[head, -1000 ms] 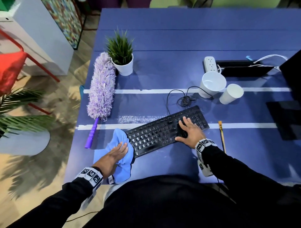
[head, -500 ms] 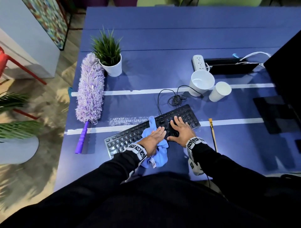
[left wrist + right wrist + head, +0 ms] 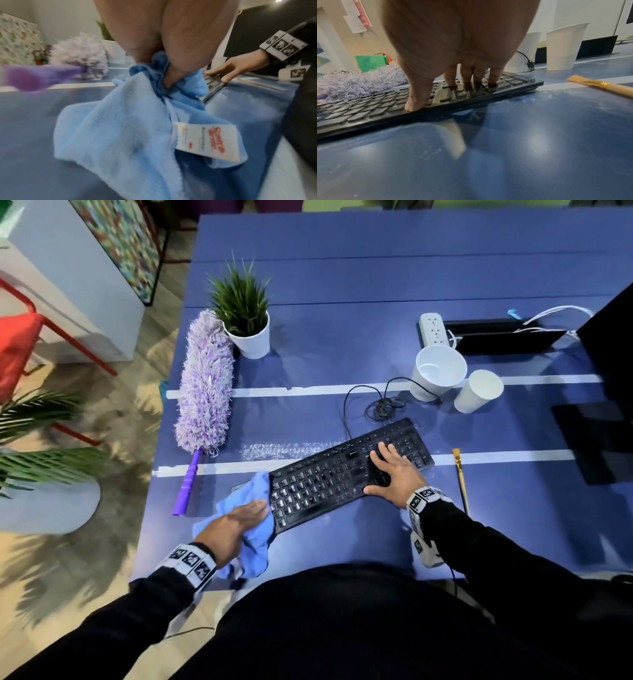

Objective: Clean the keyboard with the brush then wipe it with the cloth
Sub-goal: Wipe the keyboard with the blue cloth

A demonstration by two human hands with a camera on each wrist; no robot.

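Note:
A black keyboard (image 3: 329,477) lies slanted on the blue table (image 3: 342,302). My left hand (image 3: 246,515) lies on a light blue cloth (image 3: 253,494) at the keyboard's left end. In the left wrist view the cloth (image 3: 120,128) is bunched and pinched under the palm, its white label hanging. My right hand (image 3: 376,470) presses straight fingers on the keys near the right end; the right wrist view shows its fingertips (image 3: 467,81) and thumb resting on the keyboard (image 3: 368,108). A thin wooden brush (image 3: 460,481) lies on the table right of the keyboard, untouched.
A purple fluffy duster (image 3: 203,392) and a potted plant (image 3: 245,313) stand at the left. Two white cups (image 3: 440,371), the coiled keyboard cable (image 3: 380,405) and a power strip (image 3: 433,328) lie behind the keyboard. A dark monitor (image 3: 609,364) stands at the right.
My left hand swept the cloth from the keyboard's left end to its middle and is now back at the left end. The right hand stayed pressed on the keys.

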